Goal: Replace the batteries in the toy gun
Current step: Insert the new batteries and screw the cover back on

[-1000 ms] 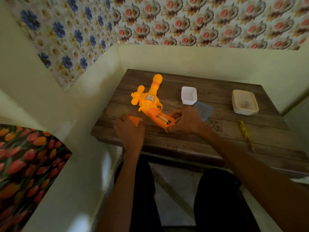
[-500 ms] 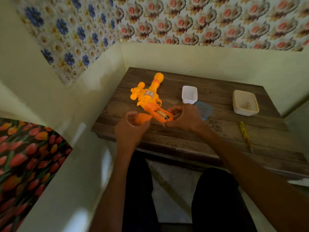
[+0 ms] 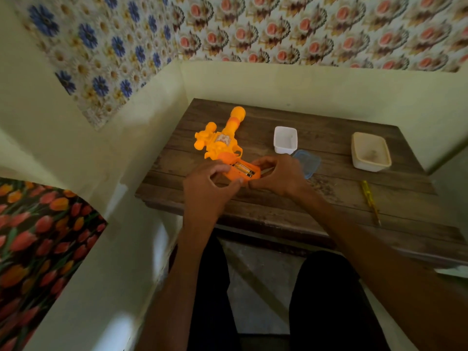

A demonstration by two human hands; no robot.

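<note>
- It looked like a room in a home: flowered wallpaper covered the walls beyond the hands, above plain cream paint.
- A worn wooden table sat in the corner under the left hand and the right hand.
- A tulip-print cloth lay well left of the left hand.
- A white tub and a cream tub stood beyond the right hand, with a yellow screwdriver to its right.

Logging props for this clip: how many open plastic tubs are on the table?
2. A small white tub stands beyond the right hand, beside a blue lid; a larger cream tub sits toward the table's right side. None appears hidden.
</note>
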